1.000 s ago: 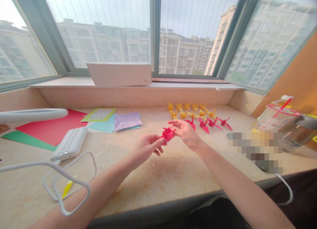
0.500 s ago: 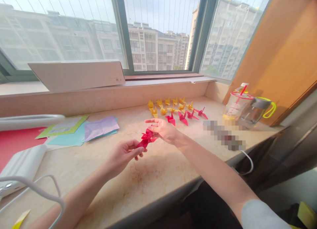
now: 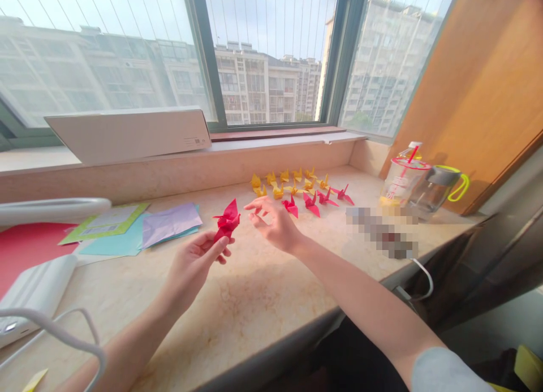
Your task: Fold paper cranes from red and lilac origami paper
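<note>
Three window panes (image 3: 271, 52) rise behind the white box (image 3: 131, 134) and to its right. Lower than the box spreads a marbled counter (image 3: 254, 301). Nearer than the box, directly in front of it, lie overlapping sheets of coloured paper (image 3: 169, 225), lilac on top at their right end. Far right of the box stands a clear cup (image 3: 399, 182) with a red straw. Nearer, also right of the box, is a pixelated object (image 3: 382, 233); I can't make out what. In front of the box's right end, the left hand (image 3: 203, 253) has thumb and fingers closed on the bottom of a red paper crane (image 3: 228, 221), tilted upward. Further right of the box, the right hand (image 3: 274, 222) hangs half open, fingers parted, holding nothing, apart from the crane. Beyond that hand, right of the box, stand yellow cranes (image 3: 279, 193) and four red ones (image 3: 311, 204).
</note>
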`<action>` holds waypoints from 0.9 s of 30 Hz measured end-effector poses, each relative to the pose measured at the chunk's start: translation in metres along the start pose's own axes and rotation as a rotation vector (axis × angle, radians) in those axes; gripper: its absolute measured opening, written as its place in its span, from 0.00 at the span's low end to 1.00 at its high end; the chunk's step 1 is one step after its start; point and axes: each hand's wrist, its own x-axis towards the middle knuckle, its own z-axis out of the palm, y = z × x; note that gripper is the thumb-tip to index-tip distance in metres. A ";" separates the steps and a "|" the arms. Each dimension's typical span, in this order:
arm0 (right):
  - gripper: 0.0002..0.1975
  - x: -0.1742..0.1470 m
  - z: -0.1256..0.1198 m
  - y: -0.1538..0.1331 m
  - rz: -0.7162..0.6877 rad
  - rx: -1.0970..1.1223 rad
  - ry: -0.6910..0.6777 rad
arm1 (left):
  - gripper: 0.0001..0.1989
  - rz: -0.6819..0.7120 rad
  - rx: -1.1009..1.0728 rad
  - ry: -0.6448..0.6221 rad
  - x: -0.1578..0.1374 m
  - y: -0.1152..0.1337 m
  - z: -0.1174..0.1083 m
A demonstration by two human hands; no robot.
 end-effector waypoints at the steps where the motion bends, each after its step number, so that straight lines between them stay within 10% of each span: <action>1: 0.11 -0.001 0.000 -0.002 -0.039 0.014 -0.048 | 0.14 -0.005 -0.003 0.024 0.001 0.000 0.000; 13: 0.08 -0.009 0.010 0.000 -0.045 0.139 -0.109 | 0.16 0.009 0.024 -0.099 -0.006 -0.002 0.007; 20: 0.08 -0.010 0.008 0.001 -0.087 0.019 -0.123 | 0.19 0.198 0.284 0.177 0.002 -0.012 -0.007; 27: 0.07 -0.012 0.011 0.000 -0.120 -0.015 -0.193 | 0.10 0.343 0.428 0.104 0.005 -0.013 -0.009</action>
